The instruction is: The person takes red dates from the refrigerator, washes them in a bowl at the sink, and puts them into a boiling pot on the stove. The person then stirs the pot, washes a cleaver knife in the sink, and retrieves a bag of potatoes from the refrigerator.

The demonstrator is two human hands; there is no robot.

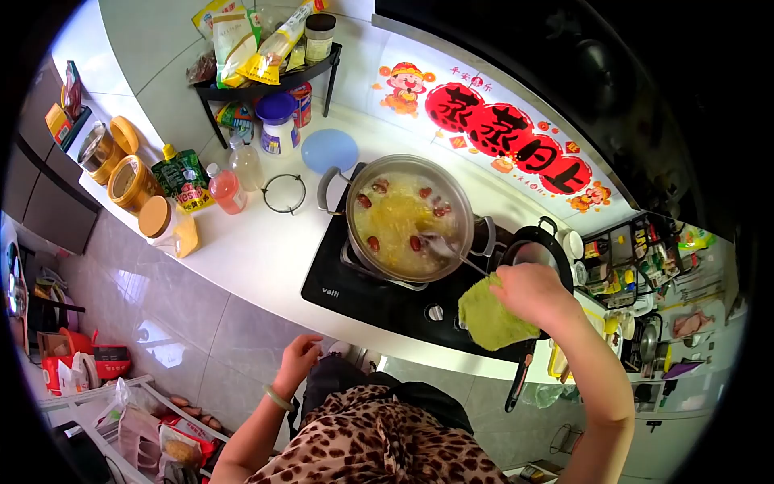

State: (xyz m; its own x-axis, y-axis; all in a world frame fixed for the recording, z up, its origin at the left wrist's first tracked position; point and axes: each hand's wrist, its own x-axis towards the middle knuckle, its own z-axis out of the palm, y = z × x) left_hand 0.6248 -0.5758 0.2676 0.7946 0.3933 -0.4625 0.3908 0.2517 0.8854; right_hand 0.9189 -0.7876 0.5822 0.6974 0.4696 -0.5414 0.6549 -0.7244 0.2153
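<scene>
A steel pot (355, 242) with two side handles stands on the black gas stove (339, 284). It holds a yellowish soup with several red dates (364, 201). My right hand (536, 294) is closed around the handle of a metal ladle (468, 262), whose bowl dips into the soup at the pot's right side. A green cloth (496, 319) hangs from the same hand, over the stove's front edge. My left hand (300, 356) hangs low in front of the counter, its fingers loosely curled with nothing visible in them.
A black pan (538, 234) sits on the right burner, its handle toward me. Left of the stove are a wire ring (284, 194), a blue round mat (329, 151), bottles and jars (133, 184). A black corner shelf (318, 68) holds food packets.
</scene>
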